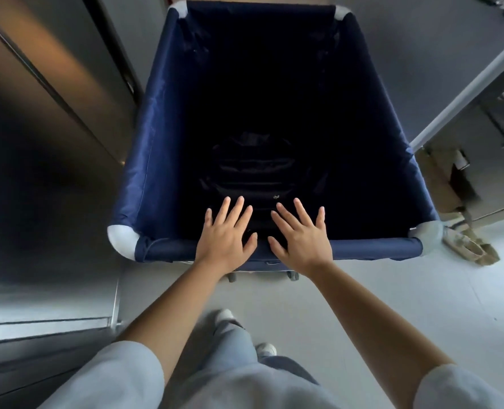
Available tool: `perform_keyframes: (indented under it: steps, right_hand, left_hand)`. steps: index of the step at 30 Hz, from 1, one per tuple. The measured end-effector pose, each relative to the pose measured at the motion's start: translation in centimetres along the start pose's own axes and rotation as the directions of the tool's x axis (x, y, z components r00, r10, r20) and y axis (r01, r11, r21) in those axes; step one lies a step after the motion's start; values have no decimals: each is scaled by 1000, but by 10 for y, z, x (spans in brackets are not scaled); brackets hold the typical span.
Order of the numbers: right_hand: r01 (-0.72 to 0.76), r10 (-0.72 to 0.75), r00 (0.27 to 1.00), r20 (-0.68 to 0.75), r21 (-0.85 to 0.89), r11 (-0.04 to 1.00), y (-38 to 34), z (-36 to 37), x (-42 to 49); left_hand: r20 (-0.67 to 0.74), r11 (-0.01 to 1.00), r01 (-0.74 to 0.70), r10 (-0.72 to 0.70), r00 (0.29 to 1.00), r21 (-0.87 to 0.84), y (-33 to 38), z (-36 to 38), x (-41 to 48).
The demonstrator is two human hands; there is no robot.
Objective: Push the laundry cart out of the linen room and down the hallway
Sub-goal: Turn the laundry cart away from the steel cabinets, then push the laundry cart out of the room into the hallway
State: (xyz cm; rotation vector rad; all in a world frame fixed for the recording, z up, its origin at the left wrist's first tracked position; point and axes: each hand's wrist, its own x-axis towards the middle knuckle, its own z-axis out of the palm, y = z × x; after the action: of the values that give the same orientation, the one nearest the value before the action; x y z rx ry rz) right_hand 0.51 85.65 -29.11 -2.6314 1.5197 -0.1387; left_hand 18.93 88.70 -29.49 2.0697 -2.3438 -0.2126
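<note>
The laundry cart is a deep navy fabric bin with pale grey corner caps, right in front of me. Its near rim runs across the middle of the view. My left hand and my right hand lie side by side over the middle of that rim, fingers straight and spread, pointing into the cart. Whether the palms press on the rim I cannot tell. A dark bag lies at the bottom of the cart. Two small casters show under the near edge.
A metal-faced wall or door stands close along the cart's left side. On the right are a pale rail, a cabinet and a beige cloth heap on the grey floor. My legs and shoes are below.
</note>
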Motion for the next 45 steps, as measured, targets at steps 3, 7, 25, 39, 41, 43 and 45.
perform_keyframes:
  steps: [3, 7, 25, 39, 41, 43, 45]
  right_hand:
    - [22, -22, 1000, -4, -2, 1000, 3, 1, 35]
    - [29, -29, 999, -16, -13, 1000, 15, -1, 78]
    - [8, -1, 996, 86, -86, 996, 132, -20, 245]
    - [76, -59, 988, 143, -115, 991, 212, -17, 397]
    - [78, -58, 987, 147, -127, 989, 221, -17, 418]
    - [74, -56, 988, 145, -116, 991, 230, -17, 439]
    - [73, -54, 987, 154, -121, 990, 238, -18, 460]
  left_hand:
    - [14, 1000, 3, -3, 1000, 7, -21, -5, 33]
    - [25, 1000, 5, -5, 1000, 18, -42, -12, 77]
    - [-5, 999, 38, -38, 999, 11, -83, -30, 271]
    - [-31, 993, 118, -118, 993, 10, -106, -49, 422]
    - [-39, 993, 117, -117, 992, 4, -111, -51, 444]
    - [-40, 992, 125, -126, 991, -12, -116, -55, 465]
    - [-35, 991, 131, -131, 991, -17, -120, -58, 486]
